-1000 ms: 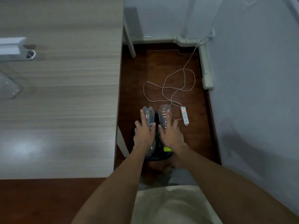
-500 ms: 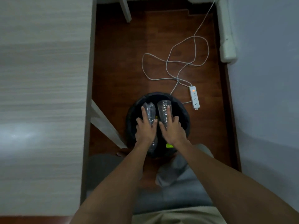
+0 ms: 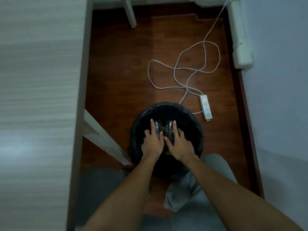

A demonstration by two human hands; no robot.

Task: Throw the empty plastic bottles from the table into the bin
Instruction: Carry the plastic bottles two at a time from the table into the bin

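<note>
A round bin lined with a black bag stands on the wooden floor right of the table. Both my hands are over its mouth, side by side. My left hand grips one clear plastic bottle, lying lengthwise under the fingers. My right hand grips a second clear bottle the same way. Both bottles sit inside the bin's rim, their far ends pointing away from me. A bit of green and yellow shows between the hands, low in the bin.
The pale wood-grain table fills the left side, with a white leg slanting down beside the bin. A white power strip with a lit switch and its looped cable lie on the floor. The wall stands at the right.
The view has tilted down and closer to the bin. Both hands have sunk with the bottles from above the bin's rim to inside its mouth.
</note>
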